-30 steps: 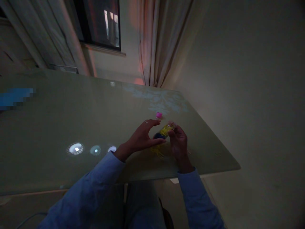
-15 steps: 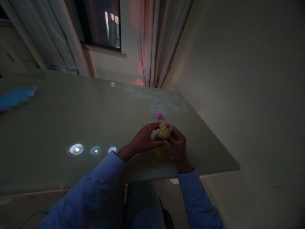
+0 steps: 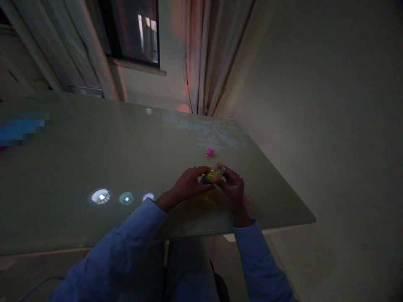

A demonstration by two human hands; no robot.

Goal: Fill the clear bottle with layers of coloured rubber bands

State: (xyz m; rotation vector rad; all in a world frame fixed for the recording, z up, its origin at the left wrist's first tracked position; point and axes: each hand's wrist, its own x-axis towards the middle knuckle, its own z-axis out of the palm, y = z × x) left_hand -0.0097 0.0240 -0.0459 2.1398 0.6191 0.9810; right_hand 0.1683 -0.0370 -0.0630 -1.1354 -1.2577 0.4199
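Observation:
A small clear jar (image 3: 215, 172) with yellow strands inside and a dark lower end is tilted between my hands, its open rim toward the upper right. My right hand (image 3: 232, 187) grips the jar near its rim. Around the dark end, my left hand (image 3: 191, 183) has its thumb and fingers closed. Loose yellow strands (image 3: 208, 199) lie on the table just below the jar. A small pink object (image 3: 210, 152) rests beyond the hands. Another pink item (image 3: 245, 199) shows partly beside my right wrist.
The glossy table (image 3: 132, 147) has its right corner near my right arm and its front edge beneath my forearms. A blue, pixelated object (image 3: 20, 129) is at the far left. Curtains (image 3: 204, 54) and a window stand behind the table.
My left hand has closed its thumb and fingers onto the jar's dark end. The jar has shifted slightly left and tilted a little more.

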